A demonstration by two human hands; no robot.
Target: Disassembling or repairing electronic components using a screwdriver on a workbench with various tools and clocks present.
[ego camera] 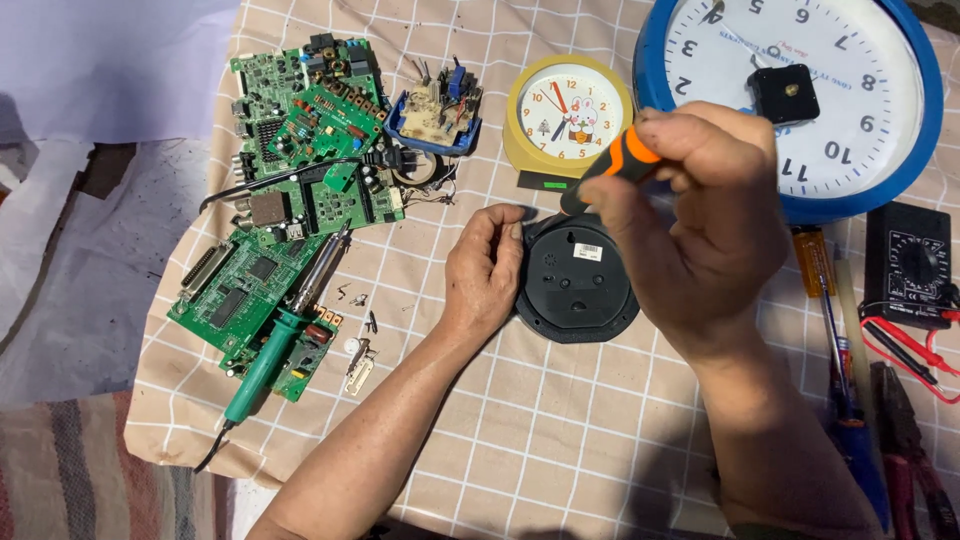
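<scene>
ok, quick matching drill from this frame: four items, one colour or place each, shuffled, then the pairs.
Items:
1. soldering iron
2. screwdriver
3. small clock
4. multimeter

Matches:
A. yellow rim
B. green handle, lying on the circuit boards
C. far right edge of the cloth
D. orange and black, in the right hand

Pairs: 1-B, 2-D, 3-A, 4-C

Your left hand [487, 270] & right hand [690, 215] are bare: no gloves, rings or watch. Forearms uncovered, no sleeves visible. Grime on right knuckles & fingertips.
</scene>
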